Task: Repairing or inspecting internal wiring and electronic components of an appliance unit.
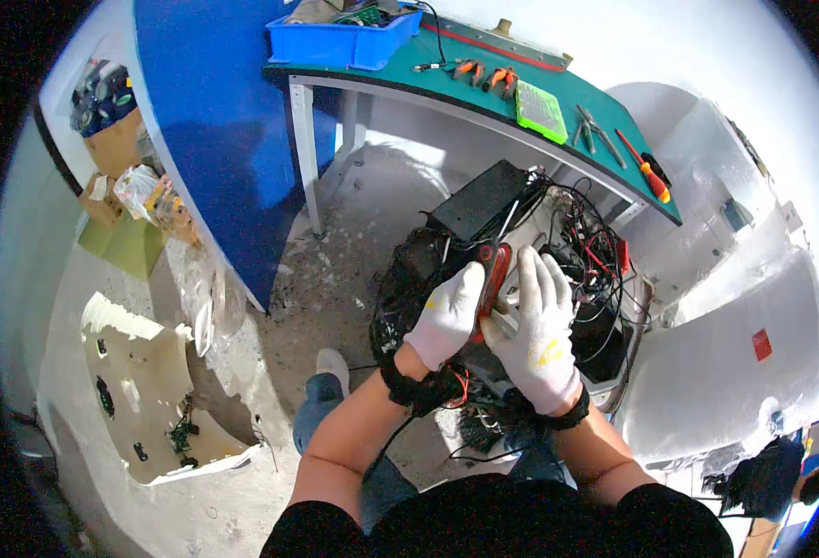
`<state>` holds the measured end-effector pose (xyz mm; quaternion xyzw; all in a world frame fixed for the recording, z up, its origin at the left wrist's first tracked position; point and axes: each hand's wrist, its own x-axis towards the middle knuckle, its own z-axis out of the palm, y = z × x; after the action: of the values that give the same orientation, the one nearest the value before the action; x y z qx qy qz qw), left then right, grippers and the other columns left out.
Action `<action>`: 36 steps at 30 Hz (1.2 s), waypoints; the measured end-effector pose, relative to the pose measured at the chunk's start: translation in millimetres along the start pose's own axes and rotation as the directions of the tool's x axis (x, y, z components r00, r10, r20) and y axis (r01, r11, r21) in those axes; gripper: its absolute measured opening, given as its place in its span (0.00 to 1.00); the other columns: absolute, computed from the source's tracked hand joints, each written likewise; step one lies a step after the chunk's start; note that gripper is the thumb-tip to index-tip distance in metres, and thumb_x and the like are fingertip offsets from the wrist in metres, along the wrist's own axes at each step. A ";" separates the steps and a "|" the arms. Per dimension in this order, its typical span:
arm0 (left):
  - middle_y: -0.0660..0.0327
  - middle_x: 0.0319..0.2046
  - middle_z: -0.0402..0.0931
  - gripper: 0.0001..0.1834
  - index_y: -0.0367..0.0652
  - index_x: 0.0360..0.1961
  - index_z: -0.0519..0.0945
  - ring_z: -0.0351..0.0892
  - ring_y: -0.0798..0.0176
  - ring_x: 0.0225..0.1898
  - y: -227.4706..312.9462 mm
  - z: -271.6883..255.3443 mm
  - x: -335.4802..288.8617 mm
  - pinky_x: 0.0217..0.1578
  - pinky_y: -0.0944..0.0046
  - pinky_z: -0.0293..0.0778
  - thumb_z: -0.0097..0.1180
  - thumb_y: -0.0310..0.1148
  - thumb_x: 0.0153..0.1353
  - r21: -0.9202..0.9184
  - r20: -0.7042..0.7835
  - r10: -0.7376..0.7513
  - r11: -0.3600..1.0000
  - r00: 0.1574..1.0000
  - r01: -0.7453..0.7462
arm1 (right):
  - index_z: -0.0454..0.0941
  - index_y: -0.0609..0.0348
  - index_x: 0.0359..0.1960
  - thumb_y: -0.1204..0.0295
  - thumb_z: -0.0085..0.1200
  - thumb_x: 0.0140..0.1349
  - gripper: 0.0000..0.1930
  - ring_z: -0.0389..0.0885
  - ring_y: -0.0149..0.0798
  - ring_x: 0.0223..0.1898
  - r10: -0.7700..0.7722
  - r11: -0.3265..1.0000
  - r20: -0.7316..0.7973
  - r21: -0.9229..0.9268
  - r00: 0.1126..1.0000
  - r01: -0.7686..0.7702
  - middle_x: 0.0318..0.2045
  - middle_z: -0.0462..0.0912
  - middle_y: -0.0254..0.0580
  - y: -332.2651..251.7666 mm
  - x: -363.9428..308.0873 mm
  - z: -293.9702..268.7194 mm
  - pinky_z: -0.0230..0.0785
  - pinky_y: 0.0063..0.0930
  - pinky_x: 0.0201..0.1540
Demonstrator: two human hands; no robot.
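Note:
My gloved left hand (447, 314) is closed around a folding tool (493, 284) with a red and black handle. A thin metal shaft sticks out of its upper end. My gloved right hand (540, 330) is beside it, fingers stretched out and thumb against or close to the handle's lower end; I cannot tell if it bears any of the weight. Beyond my hands is a black box-shaped unit (488, 200). A tangle of black and red cables (595, 246) lies to the right of it. Black plastic wrapping (400, 302) bunches up on the left.
A green-topped bench (409, 79) crosses the far side, bearing a blue bin (335, 45), pliers (501, 82), a green case (540, 112) and a screwdriver (647, 169). A cream plastic shell (140, 391) lies on the floor at left. Wrapped white panels (735, 363) stand at right.

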<state>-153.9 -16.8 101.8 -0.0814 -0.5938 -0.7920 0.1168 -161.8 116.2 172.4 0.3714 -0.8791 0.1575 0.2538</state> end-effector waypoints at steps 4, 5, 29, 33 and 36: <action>0.50 0.36 0.78 0.20 0.35 0.50 0.73 0.78 0.57 0.37 -27.1 -0.1 4.4 0.38 0.62 0.72 0.35 0.39 0.70 0.445 -0.017 0.381 0.831 0.924 -0.334 | 0.58 0.66 0.61 0.74 0.62 0.36 0.44 0.61 0.58 0.59 0.016 0.999 -0.014 -0.047 1.000 -0.017 0.58 0.65 0.56 -0.7 1.6 4.5 0.53 0.47 0.62; 0.50 0.36 0.78 0.20 0.35 0.50 0.73 0.78 0.57 0.37 -30.9 0.5 3.9 0.38 0.62 0.72 0.35 0.39 0.70 0.446 -0.017 0.375 0.833 0.927 -0.329 | 0.58 0.63 0.62 0.73 0.61 0.35 0.44 0.60 0.57 0.60 0.039 0.999 -0.027 -0.021 0.999 -0.039 0.58 0.64 0.54 1.2 0.9 8.2 0.51 0.51 0.62; 0.42 0.43 0.75 0.20 0.33 0.53 0.70 0.76 0.46 0.45 -32.8 24.7 -5.5 0.45 0.58 0.71 0.36 0.36 0.69 0.344 0.166 0.295 0.877 0.941 -0.335 | 0.50 0.69 0.64 0.67 0.65 0.37 0.50 0.54 0.59 0.64 0.105 0.994 -0.094 -0.017 0.990 -0.107 0.62 0.58 0.59 18.9 -36.8 -17.9 0.41 0.57 0.66; 0.46 0.35 0.77 0.22 0.37 0.51 0.72 0.80 0.55 0.34 -44.2 19.7 -6.9 0.38 0.62 0.75 0.36 0.43 0.70 0.169 0.165 0.172 0.965 0.971 -0.199 | 0.73 0.57 0.49 0.70 0.62 0.42 0.27 0.62 0.53 0.61 -0.066 0.996 -0.193 -0.075 0.979 0.052 0.55 0.71 0.45 25.8 -42.7 -29.3 0.44 0.56 0.65; 0.56 0.25 0.77 0.25 0.39 0.44 0.74 0.78 0.65 0.22 4.4 25.2 -6.3 0.24 0.67 0.75 0.35 0.51 0.69 -0.117 0.386 -0.380 0.884 0.841 0.453 | 0.78 0.52 0.37 0.77 0.58 0.45 0.14 0.73 0.45 0.52 -0.142 0.989 -0.187 -0.056 0.972 0.133 0.41 0.80 0.35 43.9 -46.4 -43.3 0.46 0.55 0.65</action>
<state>-146.9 6.7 111.3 -0.1019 -0.5240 -0.8271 -0.1761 -152.1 192.6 177.9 0.4091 -0.8262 0.1554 0.3548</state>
